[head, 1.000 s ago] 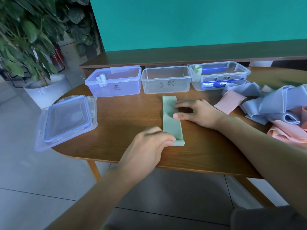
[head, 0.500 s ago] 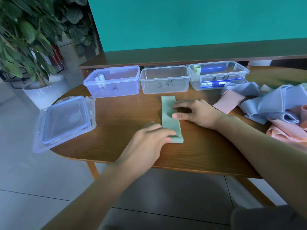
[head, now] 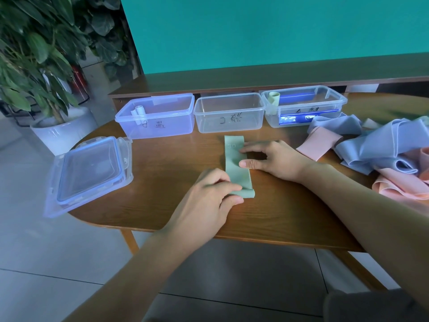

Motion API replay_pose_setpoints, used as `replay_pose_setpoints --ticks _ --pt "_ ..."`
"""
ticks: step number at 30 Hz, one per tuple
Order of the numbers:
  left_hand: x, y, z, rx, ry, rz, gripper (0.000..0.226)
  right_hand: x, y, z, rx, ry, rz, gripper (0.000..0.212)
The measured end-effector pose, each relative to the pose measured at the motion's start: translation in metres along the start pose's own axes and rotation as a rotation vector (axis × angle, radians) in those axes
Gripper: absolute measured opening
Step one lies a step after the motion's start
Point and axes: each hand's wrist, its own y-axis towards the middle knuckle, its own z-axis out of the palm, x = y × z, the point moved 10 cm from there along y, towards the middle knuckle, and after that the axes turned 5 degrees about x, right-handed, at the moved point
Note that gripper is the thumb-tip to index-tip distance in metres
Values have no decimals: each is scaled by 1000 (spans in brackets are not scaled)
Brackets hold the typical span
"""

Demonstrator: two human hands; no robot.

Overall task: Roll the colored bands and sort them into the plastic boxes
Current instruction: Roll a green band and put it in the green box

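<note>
- 3 boxes [head: 228, 112] in a row at counter [head: 176, 205] rear
- lid [head: 89, 171] on counter's left edge
- band [head: 236, 163] at centre, before middle box
- band pile [head: 380, 149] at right
- plant [head: 34, 54] on floor, left of counter

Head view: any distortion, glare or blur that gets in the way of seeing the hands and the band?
Head view: wide-angle bowing bends the table edge and the cabinet line; the plant at the left is soft; a bright blue glare sits in the right box; the green band, left hand and right hand are evenly lit and sharp.
</note>
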Motion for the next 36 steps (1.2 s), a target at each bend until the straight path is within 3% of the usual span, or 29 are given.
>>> replay_pose_setpoints --ticks 10,15,19,26,30,36 --pt "-2 8 -1 2 25 29 22 2 -1 0 13 -1 7 70" --pt "-2 10 -3 -9 18 44 10 -1 -1 1 7 16 18 72" --pt "0 13 2 7 27 37 18 -4 1 3 16 6 29 77" --pt "0 14 4 20 52 48 16 -8 3 12 75 -23 33 71" --pt "-1 14 5 7 63 61 14 -7 2 11 75 -41 54 53" --pt "-1 13 3 19 44 40 17 -3 0 10 84 -66 54 51"
